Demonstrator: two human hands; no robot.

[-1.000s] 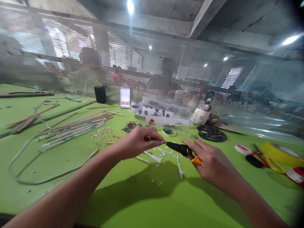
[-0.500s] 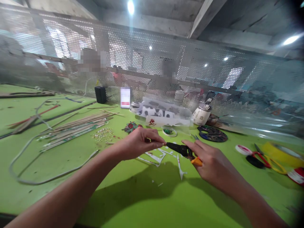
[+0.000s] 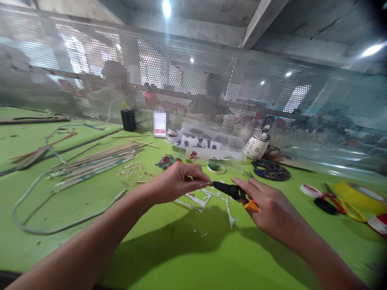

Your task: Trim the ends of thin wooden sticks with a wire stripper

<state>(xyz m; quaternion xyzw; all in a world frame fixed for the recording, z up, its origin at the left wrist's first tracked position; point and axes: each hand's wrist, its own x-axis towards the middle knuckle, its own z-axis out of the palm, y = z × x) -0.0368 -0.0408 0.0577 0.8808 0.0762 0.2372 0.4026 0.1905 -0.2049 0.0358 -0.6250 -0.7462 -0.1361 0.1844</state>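
Observation:
My right hand (image 3: 269, 203) is closed around a pair of black needle-nose pliers (image 3: 226, 189) with an orange handle. Their nose points left, at the fingertips of my left hand (image 3: 181, 181). Thumb and index finger of that hand pinch something tiny right at the tips, too small to name. A thin pointed metal tip (image 3: 249, 174) pokes out beyond my right fingers; what it belongs to is hidden. Under the hands, white cut scraps (image 3: 198, 201) lie on the green table (image 3: 169, 249).
Thin wooden sticks (image 3: 99, 161), small gold beads (image 3: 131, 171) and a grey cable (image 3: 75, 222) lie to the left. Behind are a lit phone (image 3: 160, 124), paper sheets (image 3: 208, 141) and a white jar (image 3: 256, 146). Scissors (image 3: 340, 205) and yellow tape (image 3: 359, 195) sit at right.
Almost nothing differs. Both hands and the pliers hold the same position, apart from a very slight shift of the view.

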